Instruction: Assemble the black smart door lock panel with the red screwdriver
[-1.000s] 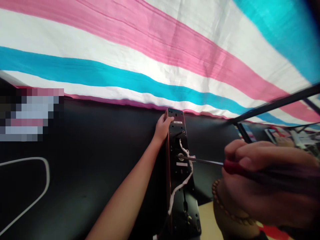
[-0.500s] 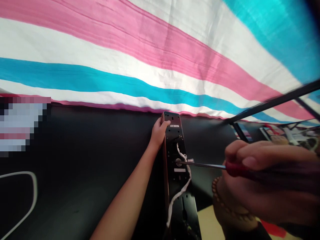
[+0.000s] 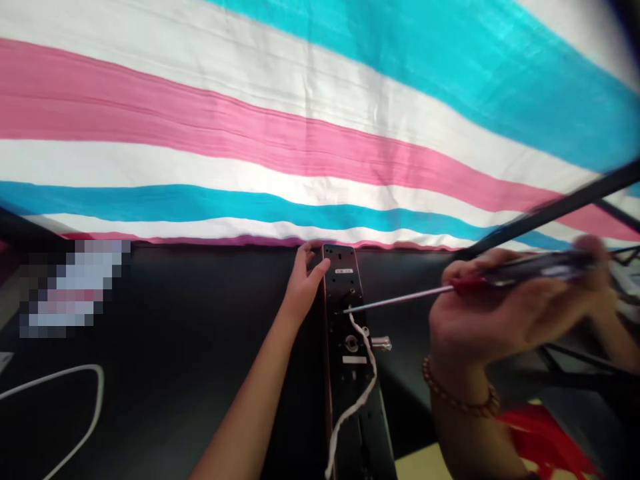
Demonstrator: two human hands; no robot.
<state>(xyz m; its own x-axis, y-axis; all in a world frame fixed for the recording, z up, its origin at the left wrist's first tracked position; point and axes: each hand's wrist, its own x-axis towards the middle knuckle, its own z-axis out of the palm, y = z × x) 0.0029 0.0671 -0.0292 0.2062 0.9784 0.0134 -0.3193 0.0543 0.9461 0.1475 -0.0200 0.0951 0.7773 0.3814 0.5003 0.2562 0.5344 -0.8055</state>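
Observation:
A long black door lock body stands upright, its back plate facing me, with a white cable running down it. My left hand is at its upper left edge, thumb against the side and fingers partly behind. My right hand, wearing a bead bracelet, is closed around a screwdriver with a red and dark handle. The shaft points left across the plate, its tip near the left side above the round socket. Whether the tip touches a screw is too small to tell. A silver cylinder juts out at the right.
The black tabletop carries a white cord at the left, near a pixelated patch. Striped sheeting hangs behind. Dark frame bars and a red stool-like object are at the right. A blurred arm shows at the far right.
The screwdriver tip has moved from the round socket up and left on the plate. My left thumb has slid from the plate's face to its edge. The view has tilted up.

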